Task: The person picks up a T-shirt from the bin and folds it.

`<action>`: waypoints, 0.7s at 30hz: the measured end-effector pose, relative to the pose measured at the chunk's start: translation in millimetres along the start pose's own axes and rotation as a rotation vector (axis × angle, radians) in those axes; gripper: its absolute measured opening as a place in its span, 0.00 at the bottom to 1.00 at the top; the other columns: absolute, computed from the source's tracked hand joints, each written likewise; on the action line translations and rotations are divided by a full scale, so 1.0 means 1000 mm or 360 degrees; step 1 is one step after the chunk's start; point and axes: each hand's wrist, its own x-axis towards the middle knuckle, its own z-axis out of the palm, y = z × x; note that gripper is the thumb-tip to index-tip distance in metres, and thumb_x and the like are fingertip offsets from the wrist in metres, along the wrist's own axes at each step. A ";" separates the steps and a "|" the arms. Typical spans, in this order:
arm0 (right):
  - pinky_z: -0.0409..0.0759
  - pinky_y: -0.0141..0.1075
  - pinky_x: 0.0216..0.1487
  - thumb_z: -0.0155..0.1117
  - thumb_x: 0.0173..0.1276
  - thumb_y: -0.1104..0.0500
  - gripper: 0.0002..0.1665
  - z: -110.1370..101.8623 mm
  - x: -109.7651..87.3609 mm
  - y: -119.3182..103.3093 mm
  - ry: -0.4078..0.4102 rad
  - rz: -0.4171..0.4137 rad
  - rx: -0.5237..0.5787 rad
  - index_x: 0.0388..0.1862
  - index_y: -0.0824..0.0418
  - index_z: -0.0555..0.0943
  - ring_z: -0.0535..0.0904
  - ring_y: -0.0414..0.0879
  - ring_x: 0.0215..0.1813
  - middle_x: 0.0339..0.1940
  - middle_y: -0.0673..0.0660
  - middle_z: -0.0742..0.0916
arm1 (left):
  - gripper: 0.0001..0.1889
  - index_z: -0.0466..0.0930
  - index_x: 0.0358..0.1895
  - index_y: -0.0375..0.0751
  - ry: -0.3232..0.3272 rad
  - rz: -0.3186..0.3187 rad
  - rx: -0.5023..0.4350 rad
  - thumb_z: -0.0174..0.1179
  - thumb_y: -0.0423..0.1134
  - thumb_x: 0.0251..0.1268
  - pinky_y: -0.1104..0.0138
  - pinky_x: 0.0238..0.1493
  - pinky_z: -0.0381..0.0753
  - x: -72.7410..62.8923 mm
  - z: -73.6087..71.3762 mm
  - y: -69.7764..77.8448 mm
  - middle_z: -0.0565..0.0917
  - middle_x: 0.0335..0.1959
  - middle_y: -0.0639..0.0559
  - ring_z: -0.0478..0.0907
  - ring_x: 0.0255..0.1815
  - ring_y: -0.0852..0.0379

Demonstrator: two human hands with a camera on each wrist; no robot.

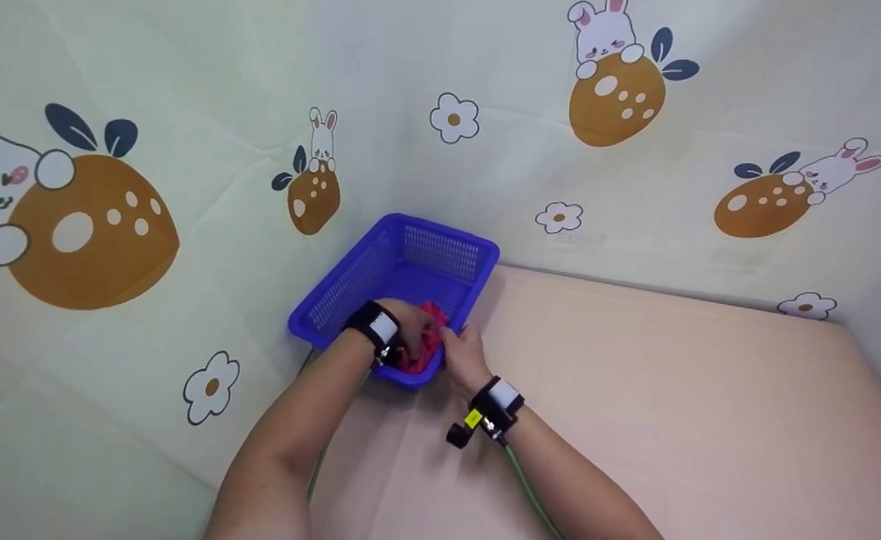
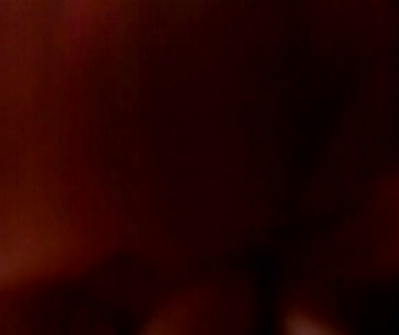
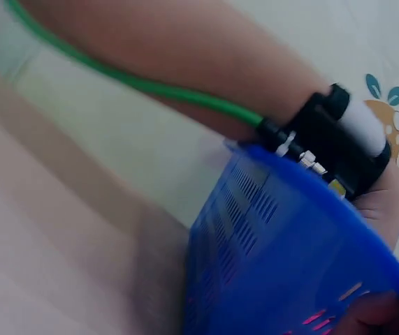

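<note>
A blue plastic basket (image 1: pixel 425 281) with slotted walls stands in the corner by the patterned walls. Inside its near end lies a bunched red cloth (image 1: pixel 431 341). My left hand (image 1: pixel 413 326) reaches down into the basket, its thumb and fingers bent around part of this cloth. The left wrist view is almost wholly dark red and blurred, with its lens covered. With my right hand (image 1: pixel 464 356) I grip the basket's right rim near the front corner, thumb up at the edge. In the right wrist view, the basket wall (image 3: pixel 276 237) rises close by, and red shows through its slots.
A pale pink surface (image 1: pixel 635 420) lies under the basket and stretches to the right. Pale walls (image 1: pixel 515 172) printed with rabbits and flowers rise behind and at the left. Both wrists wear black straps, and a green cable (image 1: pixel 527 487) runs along the right forearm.
</note>
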 end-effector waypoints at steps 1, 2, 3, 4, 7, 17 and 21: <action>0.81 0.42 0.52 0.47 0.76 0.63 0.16 0.002 0.000 0.001 0.0067 -0.0025 -0.0088 0.57 0.72 0.68 0.79 0.54 0.52 0.52 0.69 0.81 | 0.20 0.76 0.43 0.56 0.0016 -0.0002 0.0026 0.70 0.38 0.44 0.68 0.34 0.77 -0.001 0.000 -0.001 0.78 0.38 0.56 0.77 0.37 0.58; 0.81 0.40 0.49 0.49 0.77 0.61 0.16 0.004 0.001 0.002 0.0133 -0.0042 -0.0175 0.56 0.72 0.68 0.78 0.53 0.50 0.49 0.66 0.81 | 0.19 0.75 0.43 0.55 0.0031 -0.0004 0.0041 0.69 0.38 0.44 0.68 0.35 0.77 -0.002 0.000 -0.001 0.78 0.38 0.55 0.77 0.37 0.57; 0.80 0.39 0.48 0.50 0.77 0.60 0.16 0.006 0.002 0.003 0.0192 -0.0056 -0.0254 0.55 0.72 0.68 0.78 0.51 0.49 0.48 0.64 0.80 | 0.19 0.75 0.42 0.54 0.0053 -0.0003 0.0050 0.69 0.38 0.44 0.67 0.35 0.77 -0.003 0.000 -0.002 0.79 0.37 0.55 0.77 0.37 0.57; 0.79 0.38 0.48 0.51 0.77 0.58 0.17 0.007 0.003 0.004 0.0248 -0.0065 -0.0341 0.55 0.71 0.68 0.77 0.50 0.48 0.46 0.62 0.80 | 0.18 0.75 0.42 0.53 0.0082 0.0004 0.0057 0.68 0.38 0.45 0.67 0.35 0.76 -0.004 0.000 -0.003 0.79 0.37 0.54 0.77 0.38 0.56; 0.76 0.37 0.51 0.53 0.76 0.54 0.18 0.010 0.004 0.004 0.0364 -0.0077 -0.0552 0.54 0.67 0.69 0.75 0.46 0.50 0.46 0.58 0.78 | 0.19 0.76 0.42 0.52 0.0203 0.0006 0.0081 0.69 0.40 0.43 0.66 0.36 0.76 -0.008 -0.003 -0.007 0.80 0.37 0.54 0.76 0.39 0.56; 0.71 0.32 0.30 0.53 0.76 0.50 0.16 -0.004 0.003 0.003 0.0253 -0.0052 -0.0477 0.44 0.63 0.68 0.71 0.40 0.30 0.29 0.50 0.74 | 0.22 0.71 0.41 0.51 0.0596 0.0124 -0.0174 0.73 0.39 0.43 0.66 0.31 0.80 -0.032 -0.030 -0.011 0.80 0.35 0.52 0.81 0.36 0.54; 0.74 0.34 0.28 0.50 0.78 0.52 0.17 -0.013 -0.001 -0.006 0.0093 0.0031 -0.0136 0.53 0.64 0.64 0.71 0.42 0.25 0.28 0.50 0.74 | 0.22 0.70 0.41 0.52 0.0732 0.0181 -0.0253 0.74 0.42 0.45 0.66 0.29 0.82 -0.046 -0.043 -0.004 0.79 0.34 0.51 0.82 0.32 0.54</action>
